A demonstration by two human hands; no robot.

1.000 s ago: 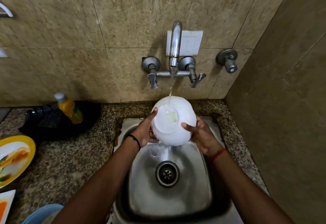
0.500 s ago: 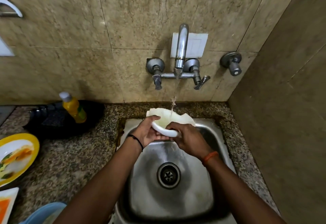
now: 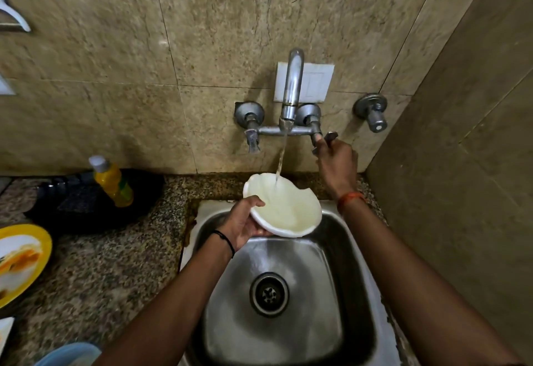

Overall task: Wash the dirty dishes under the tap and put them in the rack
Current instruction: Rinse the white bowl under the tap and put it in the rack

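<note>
Head view: left hand [image 3: 241, 223] grips bowl [image 3: 288, 210]; right hand [image 3: 336, 161] holds tap handle [image 3: 324, 142].

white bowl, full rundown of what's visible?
The bowl is white and glossy, like ceramic or melamine, with a wavy, uneven rim. It is held opening-up, tilted, over the back of the sink. The tap stream falls into it and water spills from its lower edge. Only the left hand grips it, thumb over the near rim.

Left hand [image 3: 240, 223]: holds the white bowl [image 3: 284, 210] over the sink [image 3: 340, 250].
Right hand [image 3: 336, 161]: grips the tap handle [image 3: 327, 139].
Tap [image 3: 291, 89]: water runs into the bowl.
</note>
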